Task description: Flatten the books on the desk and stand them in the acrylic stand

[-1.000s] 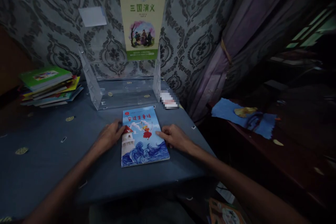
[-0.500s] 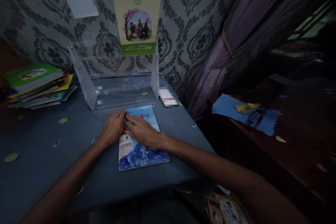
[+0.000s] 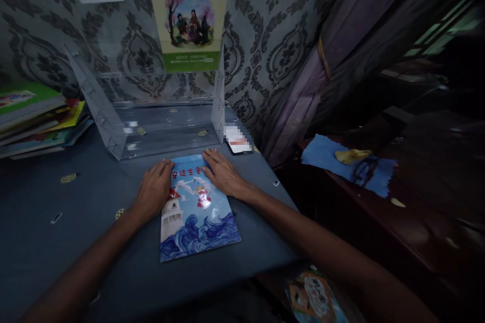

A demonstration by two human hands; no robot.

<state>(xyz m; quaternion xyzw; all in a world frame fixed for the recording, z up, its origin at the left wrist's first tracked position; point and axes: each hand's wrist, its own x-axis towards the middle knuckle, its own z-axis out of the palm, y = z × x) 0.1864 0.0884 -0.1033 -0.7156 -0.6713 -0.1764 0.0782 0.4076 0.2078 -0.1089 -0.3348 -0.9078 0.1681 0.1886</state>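
Observation:
A picture book [image 3: 199, 217] with a lighthouse, blue waves and red title characters lies flat and closed on the blue tablecloth. My left hand [image 3: 154, 186] rests along its upper left edge, fingers together and stretched out. On the upper right of the cover lies my right hand [image 3: 226, 175], fingers laid flat across the corner and the last of the title. Neither hand wraps around the book. Just beyond the book is a clear plastic stand [image 3: 109, 128], with a yellow-green book [image 3: 193, 15] upright above its right part.
A stack of books [image 3: 38, 116] sits at the left. Right of the stand lies a small blurred-out item [image 3: 238, 140]. Past the table's right edge, a blue cloth [image 3: 322, 155] lies on a dark red surface [image 3: 409, 232]. Another colourful book [image 3: 314, 295] is low at the right.
My right hand has slid right across the cover, away from my left hand, uncovering the title and picture. The view has tilted down and shifted slightly.

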